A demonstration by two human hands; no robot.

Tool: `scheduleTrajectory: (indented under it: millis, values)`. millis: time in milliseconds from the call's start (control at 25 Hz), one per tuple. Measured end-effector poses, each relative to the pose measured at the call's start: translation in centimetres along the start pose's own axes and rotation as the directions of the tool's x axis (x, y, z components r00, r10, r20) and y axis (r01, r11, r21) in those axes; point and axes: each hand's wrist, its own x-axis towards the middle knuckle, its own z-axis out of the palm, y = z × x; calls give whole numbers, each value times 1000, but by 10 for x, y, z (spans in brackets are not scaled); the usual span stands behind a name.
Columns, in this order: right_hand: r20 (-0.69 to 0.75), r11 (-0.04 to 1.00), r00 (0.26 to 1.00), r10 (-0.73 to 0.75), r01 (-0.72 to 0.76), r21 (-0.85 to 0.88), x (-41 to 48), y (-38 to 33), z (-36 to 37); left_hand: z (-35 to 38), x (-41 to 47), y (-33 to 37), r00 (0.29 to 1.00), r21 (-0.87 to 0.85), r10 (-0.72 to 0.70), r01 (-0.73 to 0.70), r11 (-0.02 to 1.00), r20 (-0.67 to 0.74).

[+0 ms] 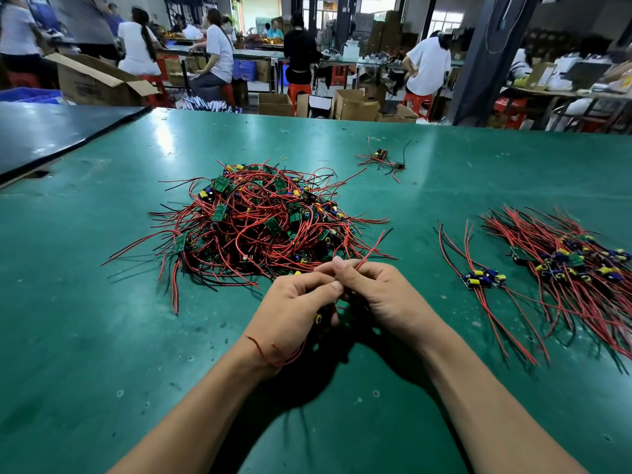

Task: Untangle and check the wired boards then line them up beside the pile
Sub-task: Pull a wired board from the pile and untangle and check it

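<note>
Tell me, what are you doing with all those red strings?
They are wires on small circuit boards. The left hand and right hand hold one wired board together, pinching its red wire. A tangled pile waits ahead on the green table, and sorted boards lie lined up to the right.
</note>
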Motion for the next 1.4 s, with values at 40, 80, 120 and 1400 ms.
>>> scheduleTrajectory:
  millis: [40,80,120,1400]
  values:
    - [5,999,1000,-24,24,-26,0,0,-2,0,0,1,1000,-36,-27,27,999,7]
    - [2,997,999,-52,52,-65,1,-2,-4,0,0,1,999,-43,-49,50,998,13]
    - [-11,989,996,-86,84,-118,1,-3,-7,0,0,2,998,-40,-66,67,997,17]
    - [-164,989,983,-83,60,-137,10,1,-17,-9,3,-2,998,190,63,-67,980,26]
